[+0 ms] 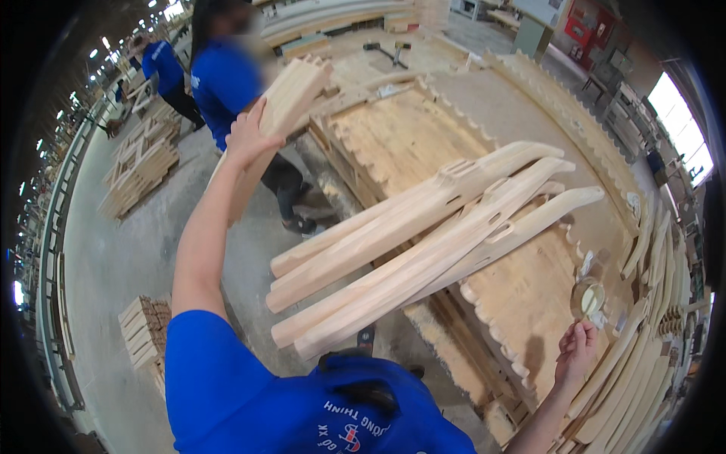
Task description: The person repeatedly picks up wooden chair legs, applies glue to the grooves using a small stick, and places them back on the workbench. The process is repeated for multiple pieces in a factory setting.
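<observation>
My left hand (253,138) is stretched out to the far left, its fingers and thumb closed round a bundle of pale wooden slats (291,102). Low on the right, my right hand (577,349) has its fingers pinched together. Just beyond those fingertips is a small round container (587,298) with something pale in it. Whatever the pinch holds is too small to name. Between my hands, several long shaped wooden legs (423,242) with curved ends and slots lie side by side across the bench, their straight ends jutting over its near edge.
Under the legs is a wooden workbench (522,318) with scalloped strips along it. Curved wooden parts (635,378) are piled at the right. Two mallets (389,51) lie at the far end. A co-worker in blue (223,83) stands beyond my left arm. Wood stacks (144,163) sit on the floor.
</observation>
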A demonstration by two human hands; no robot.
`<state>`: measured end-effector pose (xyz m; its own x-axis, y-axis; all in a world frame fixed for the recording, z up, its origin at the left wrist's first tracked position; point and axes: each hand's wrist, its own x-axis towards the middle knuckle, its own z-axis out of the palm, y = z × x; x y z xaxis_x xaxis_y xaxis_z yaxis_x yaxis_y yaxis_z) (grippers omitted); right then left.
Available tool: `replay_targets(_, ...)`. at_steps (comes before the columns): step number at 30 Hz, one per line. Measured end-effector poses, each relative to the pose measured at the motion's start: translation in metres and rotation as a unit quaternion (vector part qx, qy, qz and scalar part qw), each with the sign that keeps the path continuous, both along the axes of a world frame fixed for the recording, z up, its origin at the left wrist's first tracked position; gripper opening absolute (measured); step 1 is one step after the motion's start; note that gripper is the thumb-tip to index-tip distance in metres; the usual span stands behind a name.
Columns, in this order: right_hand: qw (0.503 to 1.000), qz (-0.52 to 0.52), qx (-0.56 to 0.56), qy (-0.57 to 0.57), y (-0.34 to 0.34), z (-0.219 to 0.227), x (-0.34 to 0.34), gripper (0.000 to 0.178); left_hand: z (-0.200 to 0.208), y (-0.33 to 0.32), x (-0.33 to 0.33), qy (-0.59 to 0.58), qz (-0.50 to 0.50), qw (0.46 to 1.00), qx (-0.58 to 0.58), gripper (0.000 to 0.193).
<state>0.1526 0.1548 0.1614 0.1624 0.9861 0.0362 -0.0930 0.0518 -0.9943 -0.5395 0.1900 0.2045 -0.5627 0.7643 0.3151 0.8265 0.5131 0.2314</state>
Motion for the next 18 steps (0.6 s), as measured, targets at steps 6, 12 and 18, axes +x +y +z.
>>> replay_targets(6,1.000,-0.012,0.015,0.023,-0.033,0.011,-0.045,0.019,-0.037,-0.016,-0.044,-0.104,-0.021,0.994,0.031,0.106)
replay_targets(12,0.999,0.004,0.020,0.032,-0.073,0.003,-0.056,0.023,-0.039,-0.062,-0.062,-0.283,-0.126,0.943,0.123,0.107)
replay_targets(18,0.995,-0.076,-0.009,0.057,-0.139,-0.028,-0.041,0.025,-0.007,-0.086,-0.054,-0.509,-0.187,0.833,0.112,0.095)
